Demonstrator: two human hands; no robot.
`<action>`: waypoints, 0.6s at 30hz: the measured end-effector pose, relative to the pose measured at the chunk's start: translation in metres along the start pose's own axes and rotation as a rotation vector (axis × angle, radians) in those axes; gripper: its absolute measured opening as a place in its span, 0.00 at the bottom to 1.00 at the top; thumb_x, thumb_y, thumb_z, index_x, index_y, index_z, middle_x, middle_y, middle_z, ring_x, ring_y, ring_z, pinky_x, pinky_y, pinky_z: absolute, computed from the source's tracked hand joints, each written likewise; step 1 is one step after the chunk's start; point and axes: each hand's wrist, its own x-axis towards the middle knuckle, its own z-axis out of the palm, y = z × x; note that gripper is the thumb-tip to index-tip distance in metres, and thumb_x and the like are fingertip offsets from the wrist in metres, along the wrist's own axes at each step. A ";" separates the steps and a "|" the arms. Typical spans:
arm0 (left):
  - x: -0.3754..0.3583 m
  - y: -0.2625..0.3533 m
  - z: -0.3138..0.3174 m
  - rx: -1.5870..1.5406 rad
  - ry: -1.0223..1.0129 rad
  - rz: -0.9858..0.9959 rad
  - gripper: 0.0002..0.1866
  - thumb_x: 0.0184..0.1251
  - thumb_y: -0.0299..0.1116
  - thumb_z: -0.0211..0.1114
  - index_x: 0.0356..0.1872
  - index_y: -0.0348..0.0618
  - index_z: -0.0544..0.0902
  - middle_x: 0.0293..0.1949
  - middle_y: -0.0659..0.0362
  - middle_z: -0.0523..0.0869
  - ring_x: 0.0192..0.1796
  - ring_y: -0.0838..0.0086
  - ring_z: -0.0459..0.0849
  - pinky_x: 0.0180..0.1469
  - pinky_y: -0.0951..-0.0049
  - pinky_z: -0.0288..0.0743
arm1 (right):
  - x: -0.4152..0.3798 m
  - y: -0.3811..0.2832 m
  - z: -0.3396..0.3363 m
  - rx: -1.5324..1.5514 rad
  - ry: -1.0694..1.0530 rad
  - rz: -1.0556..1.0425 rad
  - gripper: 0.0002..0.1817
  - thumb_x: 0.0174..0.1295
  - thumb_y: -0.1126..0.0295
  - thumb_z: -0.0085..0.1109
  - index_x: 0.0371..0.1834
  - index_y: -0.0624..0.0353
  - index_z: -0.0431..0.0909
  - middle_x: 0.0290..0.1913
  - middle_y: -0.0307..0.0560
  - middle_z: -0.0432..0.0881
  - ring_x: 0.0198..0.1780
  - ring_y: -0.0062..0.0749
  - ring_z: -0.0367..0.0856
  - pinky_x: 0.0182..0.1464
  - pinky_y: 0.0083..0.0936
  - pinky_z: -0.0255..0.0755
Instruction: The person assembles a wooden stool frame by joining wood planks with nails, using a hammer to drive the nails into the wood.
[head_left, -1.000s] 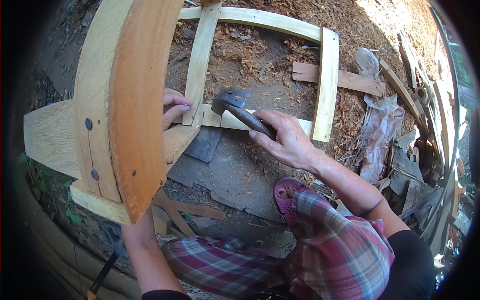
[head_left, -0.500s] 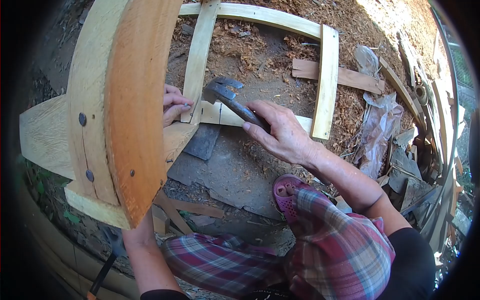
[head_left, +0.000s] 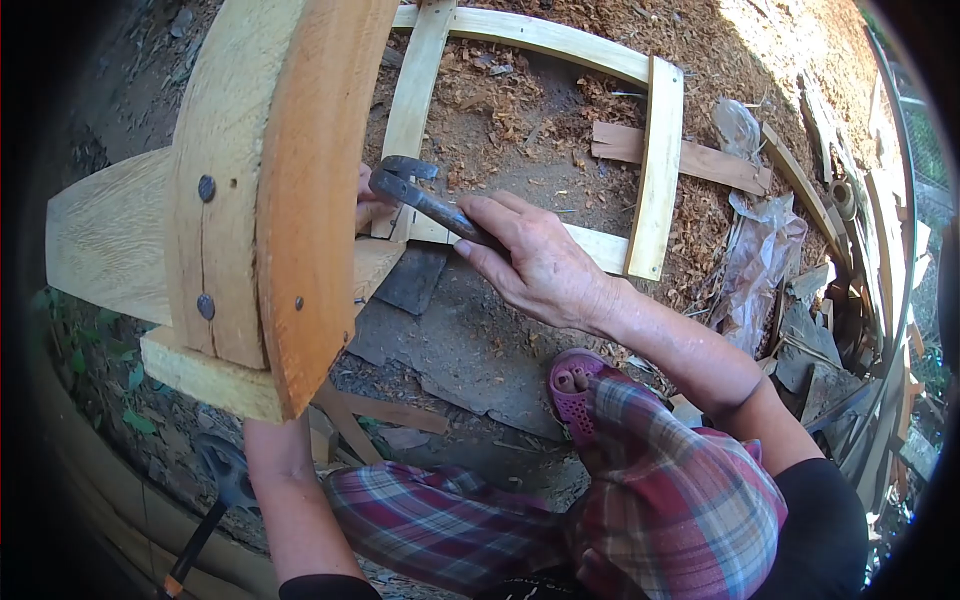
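My right hand [head_left: 535, 250] is wrapped round the handle of a claw hammer [head_left: 404, 180], whose head is over the joint of a pale wooden frame [head_left: 655, 165]. Most of my left hand [head_left: 366, 200] is hidden behind a thick curved wooden piece [head_left: 315, 200]; only bits of its fingers show beside the hammer head, and what they hold cannot be made out. Two large nail heads stand in the pale face of the curved piece, and a smaller one is in its orange-brown face.
A second hammer-like tool [head_left: 230, 470] lies at the lower left. Wood shavings cover the ground around a loose brown board [head_left: 720, 165]. Crumpled plastic [head_left: 765, 255] and scrap wood [head_left: 825, 380] are at the right. My foot in a pink clog [head_left: 572, 405] rests below the frame.
The hammer has moved left toward my left hand's fingers, which are now more hidden. The curved wooden piece appears shifted right in view.
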 end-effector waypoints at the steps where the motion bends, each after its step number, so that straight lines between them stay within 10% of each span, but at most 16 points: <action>1: 0.000 0.005 0.003 0.002 0.002 0.001 0.08 0.65 0.20 0.66 0.43 0.40 0.83 0.39 0.68 0.82 0.40 0.86 0.81 0.44 0.82 0.75 | 0.002 0.001 0.000 -0.026 -0.027 0.025 0.14 0.67 0.71 0.56 0.53 0.65 0.69 0.39 0.59 0.74 0.40 0.56 0.78 0.44 0.44 0.74; 13: -0.003 0.000 -0.006 -0.118 0.012 -0.184 0.10 0.64 0.22 0.69 0.44 0.43 0.81 0.36 0.70 0.83 0.38 0.90 0.79 0.39 0.84 0.73 | 0.003 -0.004 -0.001 0.012 0.024 -0.066 0.12 0.67 0.71 0.55 0.50 0.64 0.69 0.38 0.60 0.75 0.42 0.58 0.79 0.44 0.46 0.74; 18: 0.000 -0.023 -0.012 0.084 0.011 0.023 0.10 0.64 0.22 0.68 0.44 0.43 0.81 0.35 0.71 0.82 0.37 0.88 0.79 0.41 0.83 0.75 | 0.003 0.012 0.012 0.013 0.025 -0.067 0.11 0.67 0.72 0.55 0.47 0.65 0.68 0.38 0.61 0.76 0.41 0.59 0.79 0.43 0.47 0.73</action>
